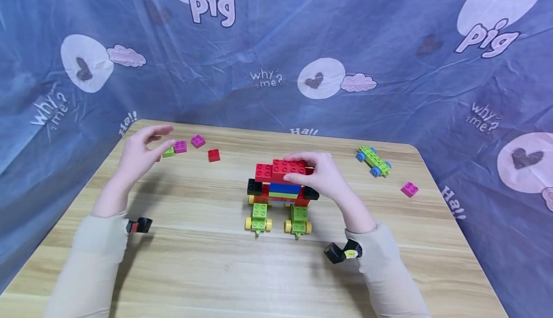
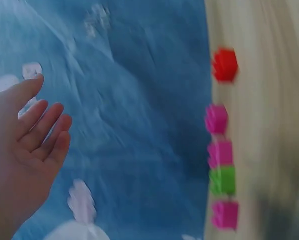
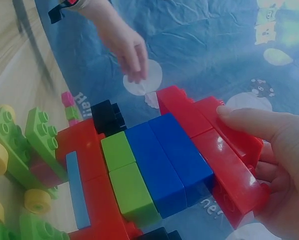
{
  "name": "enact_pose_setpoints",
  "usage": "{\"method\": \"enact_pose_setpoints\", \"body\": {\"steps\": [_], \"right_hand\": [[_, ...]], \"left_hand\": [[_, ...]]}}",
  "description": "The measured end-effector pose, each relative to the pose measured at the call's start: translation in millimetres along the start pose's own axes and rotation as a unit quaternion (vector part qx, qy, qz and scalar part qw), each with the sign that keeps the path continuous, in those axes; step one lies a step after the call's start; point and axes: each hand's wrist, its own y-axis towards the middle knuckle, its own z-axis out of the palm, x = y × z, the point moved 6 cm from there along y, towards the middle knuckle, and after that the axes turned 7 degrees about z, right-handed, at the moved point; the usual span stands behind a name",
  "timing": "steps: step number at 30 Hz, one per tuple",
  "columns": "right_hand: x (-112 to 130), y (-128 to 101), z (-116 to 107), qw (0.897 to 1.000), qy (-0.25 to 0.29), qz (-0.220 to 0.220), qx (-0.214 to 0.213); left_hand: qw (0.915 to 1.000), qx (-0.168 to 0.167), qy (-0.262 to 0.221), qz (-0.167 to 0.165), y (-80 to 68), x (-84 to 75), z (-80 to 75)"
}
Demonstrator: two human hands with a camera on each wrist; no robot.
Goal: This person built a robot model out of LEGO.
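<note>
A block build stands on the table, with red, blue, green and black bricks above green bases on yellow wheels. At its top my right hand pinches a red brick; the right wrist view shows the thumb on its near side and the fingers behind. The brick lies on a row of red bricks, over blue bricks. My left hand hangs in the air at the back left, fingers loosely bent and holding nothing. Nearest to it are a green brick and a magenta brick.
Farther along the back left are another magenta brick and a red brick. On the right stand a green wheeled base with blue wheels and a magenta brick. Behind the table hangs a blue printed cloth.
</note>
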Motion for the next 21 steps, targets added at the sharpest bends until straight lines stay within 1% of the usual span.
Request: {"method": "enact_pose_setpoints", "body": {"steps": [2, 6, 13, 16, 21], "right_hand": [[0.0, 0.0, 0.1, 1.0, 0.0, 0.001, 0.0], [-0.4, 0.0, 0.1, 1.0, 0.004, 0.004, -0.001], [-1.1, -0.6, 0.7, 1.0, 0.009, 0.011, -0.002], [-1.6, -0.7, 0.8, 1.0, 0.013, 0.015, -0.002], [-2.9, -0.7, 0.8, 1.0, 0.016, 0.021, -0.004]], "left_hand": [[0.9998, 0.006, 0.009, -0.019, -1.6, 11.5, -6.3], [0.999, 0.027, 0.018, -0.029, -3.3, 29.3, -14.7], [0.9946, 0.078, 0.019, -0.066, -3.2, 68.7, -20.0], [0.9931, 0.091, 0.018, -0.071, -1.8, 83.5, -21.6], [0.9913, 0.107, 0.02, -0.074, -1.3, 103.1, -21.0]]}}
